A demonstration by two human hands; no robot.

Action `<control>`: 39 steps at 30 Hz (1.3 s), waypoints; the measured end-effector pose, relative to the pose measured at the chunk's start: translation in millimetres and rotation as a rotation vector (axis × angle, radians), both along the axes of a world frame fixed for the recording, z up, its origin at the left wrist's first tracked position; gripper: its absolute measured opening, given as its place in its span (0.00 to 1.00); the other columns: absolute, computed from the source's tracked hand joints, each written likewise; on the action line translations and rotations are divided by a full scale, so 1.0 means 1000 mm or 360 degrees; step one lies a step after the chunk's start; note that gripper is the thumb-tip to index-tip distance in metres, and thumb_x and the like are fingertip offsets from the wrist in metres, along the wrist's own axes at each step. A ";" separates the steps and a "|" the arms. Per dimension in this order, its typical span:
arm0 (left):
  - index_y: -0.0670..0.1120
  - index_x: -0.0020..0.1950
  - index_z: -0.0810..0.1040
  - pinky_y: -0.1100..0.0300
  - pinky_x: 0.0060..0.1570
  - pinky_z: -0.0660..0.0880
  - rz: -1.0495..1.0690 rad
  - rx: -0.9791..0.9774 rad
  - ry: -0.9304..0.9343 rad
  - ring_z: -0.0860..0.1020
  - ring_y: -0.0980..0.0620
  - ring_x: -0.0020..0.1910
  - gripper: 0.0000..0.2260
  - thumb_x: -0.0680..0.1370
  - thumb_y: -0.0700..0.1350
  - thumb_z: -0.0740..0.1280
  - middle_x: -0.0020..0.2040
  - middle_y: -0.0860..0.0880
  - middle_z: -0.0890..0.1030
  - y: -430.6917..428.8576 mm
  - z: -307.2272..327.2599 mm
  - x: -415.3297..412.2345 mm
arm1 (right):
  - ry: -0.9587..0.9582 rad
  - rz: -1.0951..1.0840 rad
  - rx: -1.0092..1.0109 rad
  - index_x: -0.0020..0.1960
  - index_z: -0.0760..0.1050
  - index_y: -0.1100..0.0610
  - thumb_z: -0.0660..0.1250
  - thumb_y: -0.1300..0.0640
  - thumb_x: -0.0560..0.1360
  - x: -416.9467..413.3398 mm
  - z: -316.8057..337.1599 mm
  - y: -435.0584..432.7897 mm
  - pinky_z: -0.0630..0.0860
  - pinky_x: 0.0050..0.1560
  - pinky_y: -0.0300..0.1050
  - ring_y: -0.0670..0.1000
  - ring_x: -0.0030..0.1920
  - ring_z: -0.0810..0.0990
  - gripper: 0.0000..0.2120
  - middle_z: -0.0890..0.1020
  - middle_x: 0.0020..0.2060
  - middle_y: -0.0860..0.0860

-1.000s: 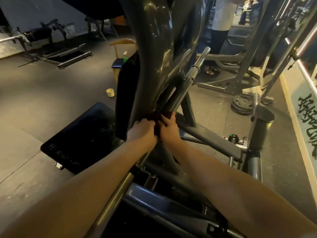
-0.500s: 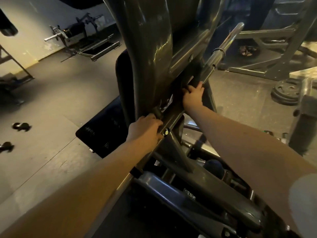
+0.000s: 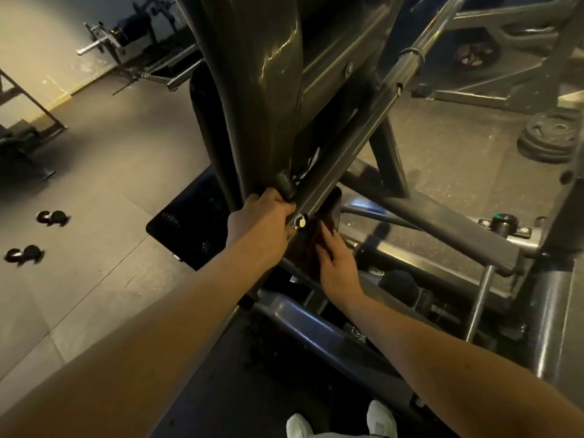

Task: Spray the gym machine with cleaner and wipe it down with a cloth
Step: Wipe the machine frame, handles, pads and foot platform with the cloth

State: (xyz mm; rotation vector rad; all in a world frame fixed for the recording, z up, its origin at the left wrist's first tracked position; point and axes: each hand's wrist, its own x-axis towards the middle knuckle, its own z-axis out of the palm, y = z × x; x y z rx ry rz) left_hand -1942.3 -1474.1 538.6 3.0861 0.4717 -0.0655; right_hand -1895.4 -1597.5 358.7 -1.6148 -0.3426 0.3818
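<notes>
The gym machine is dark grey, with a broad upright column [image 3: 262,90] and a slanted bar that runs up into a chrome sleeve [image 3: 410,55]. My left hand [image 3: 262,222] grips the lower end of that slanted bar, next to a shiny bolt [image 3: 300,222]. Just below the bar, my right hand [image 3: 335,263] presses a dark reddish cloth [image 3: 308,251] against the frame with straight fingers. Most of the cloth is hidden in shadow under the bar and my fingers. No spray bottle is in view.
A black ribbed platform [image 3: 189,222] lies on the floor behind the column. Two small dumbbells [image 3: 52,217] sit on the floor at left, stacked weight plates [image 3: 550,140] at right, another machine [image 3: 132,42] by the far wall. My white shoes [image 3: 341,422] show at the bottom.
My right hand came down from high on the slanted bar to the frame beneath it, close to my left hand. My left hand kept its grip. The view tilted downward.
</notes>
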 end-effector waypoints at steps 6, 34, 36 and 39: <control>0.58 0.77 0.70 0.53 0.59 0.71 0.0031 -0.0005 0.0030 0.68 0.50 0.70 0.21 0.83 0.52 0.65 0.72 0.56 0.69 0.000 -0.001 0.000 | 0.0401 0.0218 -0.0586 0.58 0.75 0.45 0.56 0.49 0.87 0.025 -0.050 -0.042 0.72 0.65 0.51 0.52 0.59 0.80 0.09 0.81 0.51 0.44; 0.58 0.76 0.71 0.57 0.54 0.68 0.0042 0.0044 -0.0010 0.68 0.50 0.70 0.21 0.83 0.50 0.67 0.71 0.55 0.70 0.002 -0.011 0.003 | 0.0036 0.0176 -0.1063 0.75 0.68 0.49 0.66 0.61 0.80 0.014 -0.105 -0.062 0.78 0.66 0.56 0.50 0.58 0.82 0.24 0.81 0.59 0.49; 0.57 0.76 0.71 0.56 0.54 0.68 0.0041 0.0023 0.0000 0.68 0.49 0.71 0.21 0.83 0.50 0.67 0.72 0.55 0.70 0.001 -0.009 0.004 | 0.0112 0.0110 -0.0930 0.73 0.71 0.48 0.66 0.60 0.81 0.013 -0.088 -0.055 0.78 0.66 0.55 0.48 0.58 0.81 0.22 0.82 0.58 0.47; 0.57 0.77 0.71 0.54 0.54 0.69 0.0044 0.0020 0.0009 0.69 0.49 0.70 0.21 0.83 0.51 0.66 0.72 0.55 0.70 0.000 -0.005 0.003 | 0.0120 0.0108 -0.0725 0.72 0.74 0.44 0.65 0.60 0.81 0.009 -0.052 -0.045 0.78 0.63 0.49 0.46 0.58 0.81 0.21 0.83 0.57 0.45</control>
